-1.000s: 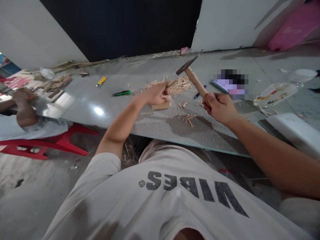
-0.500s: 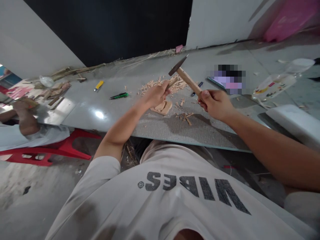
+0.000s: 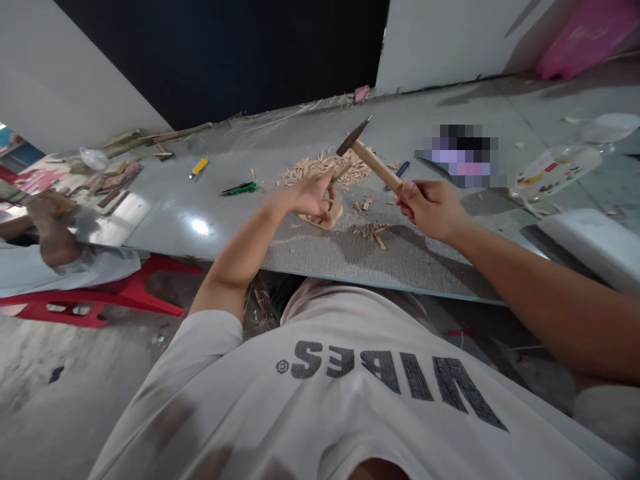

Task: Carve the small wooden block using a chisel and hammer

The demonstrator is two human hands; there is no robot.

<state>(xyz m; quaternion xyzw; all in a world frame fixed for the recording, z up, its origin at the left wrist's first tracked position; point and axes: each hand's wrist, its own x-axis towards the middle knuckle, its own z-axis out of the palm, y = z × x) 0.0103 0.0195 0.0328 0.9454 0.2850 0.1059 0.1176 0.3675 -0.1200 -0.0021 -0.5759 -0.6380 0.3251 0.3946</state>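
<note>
In my right hand (image 3: 434,210) is a hammer (image 3: 379,165), my fingers wrapped round the lower end of its wooden handle. Its dark metal head is raised above the table, near my left hand. My left hand (image 3: 311,193) grips a short wooden-handled tool (image 3: 343,173) between its fingers; the tool's working end is hidden. Just below it, a finger or the thumb of the same hand reaches down to a carved piece of pale wood (image 3: 336,215), which lies flat on the table. Wood chips (image 3: 305,170) are heaped behind that hand, and a smaller pile (image 3: 375,233) lies to its right.
A green cutter (image 3: 240,189) and a yellow cutter (image 3: 199,168) lie to the left. On the right are a blue pen-like object (image 3: 403,168), a blurred-out phone-like item (image 3: 457,157), a clear bottle (image 3: 557,170) and a white block (image 3: 595,243). Another person's hand (image 3: 44,212) works at far left.
My left hand has opened out somewhat and lowered a finger or thumb onto the carved wood, keeping the wooden-handled tool. The hammer in my right hand has barely moved.
</note>
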